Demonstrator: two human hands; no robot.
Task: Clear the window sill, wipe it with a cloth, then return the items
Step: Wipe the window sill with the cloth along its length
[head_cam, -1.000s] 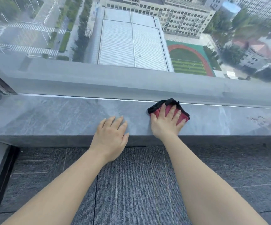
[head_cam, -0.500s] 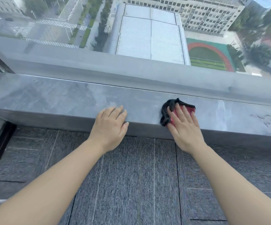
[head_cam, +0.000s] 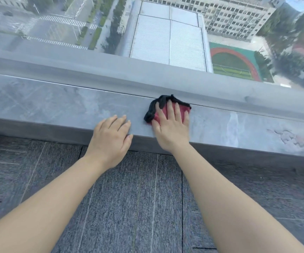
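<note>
right hand [head_cam: 171, 130] flat on cloth [head_cam: 152, 111]

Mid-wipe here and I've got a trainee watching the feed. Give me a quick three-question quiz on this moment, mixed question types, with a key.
1. True or false: the right hand presses flat on the cloth.
2. Multiple choice: where does the left hand rest?
A. on the window glass
B. on the front edge of the window sill
C. on the carpet
3. Fill in: the cloth is red with a ___ border.

Key
1. True: the fingers lie straight over the cloth.
2. B: palm over the sill's front edge, fingers on top, holding nothing.
3. Black.
</note>
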